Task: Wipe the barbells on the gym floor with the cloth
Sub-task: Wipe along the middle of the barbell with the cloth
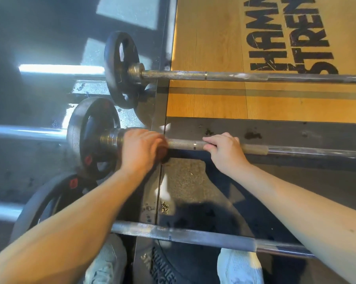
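Three barbells lie side by side on the gym floor. The middle barbell [183, 144] runs left to right under both of my hands. My left hand [141, 149] wraps round its shaft right beside the collar and the black plate [91, 138]; a small dark patch of cloth [162, 155] shows under the fingers, most of it hidden. My right hand [224, 149] grips the knurled shaft a little further right, fingers curled over the top. The far barbell [234, 76] and the near barbell [193, 236] lie untouched.
A wooden lifting platform [214, 37] with black lettering lies under the far bar. Black plates [119, 70] [49, 201] stand at the left on dark rubber flooring. My two light shoes [107, 263] [238, 267] stand just behind the near bar.
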